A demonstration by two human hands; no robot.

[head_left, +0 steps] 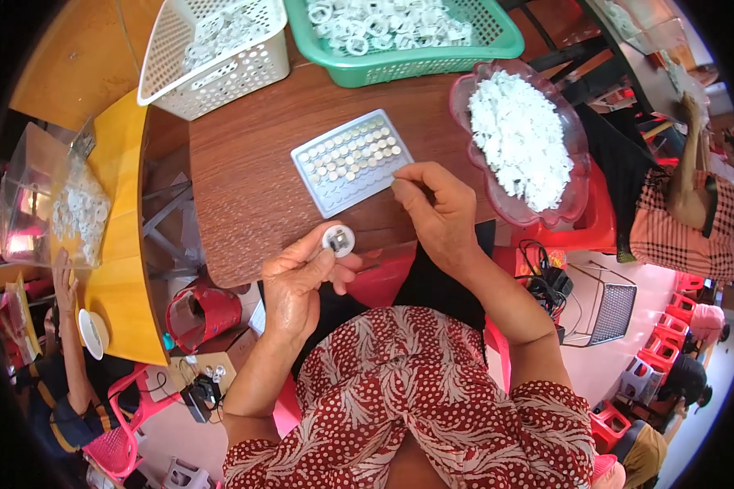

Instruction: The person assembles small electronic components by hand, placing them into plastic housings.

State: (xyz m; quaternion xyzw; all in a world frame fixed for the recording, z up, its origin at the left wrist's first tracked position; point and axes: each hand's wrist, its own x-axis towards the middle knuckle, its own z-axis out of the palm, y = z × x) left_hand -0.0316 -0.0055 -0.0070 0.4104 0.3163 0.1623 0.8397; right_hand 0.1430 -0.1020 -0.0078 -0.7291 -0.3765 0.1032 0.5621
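Note:
My left hand point(294, 285) grips a small round white plastic part point(338, 240) between thumb and fingers, its open side up with metal pieces inside. Over the right edge of a pale plastic tray point(332, 205), my right hand point(447, 213) is closed in a pinch. Whatever lies between those fingertips is too small to make out. Rows of round silvery button cells point(347, 155) sit in the tray. Along its near side the round pockets hold no cells. The tray lies on a brown wooden table point(245, 171), beyond my left hand.
At the back stand a white basket point(236, 88) and a green basket point(391, 72), both with clear plastic parts. A pink scalloped bowl point(578, 163) of small white pieces is at the right. On the left, a person's hand point(64, 273) is by a yellow table point(126, 301).

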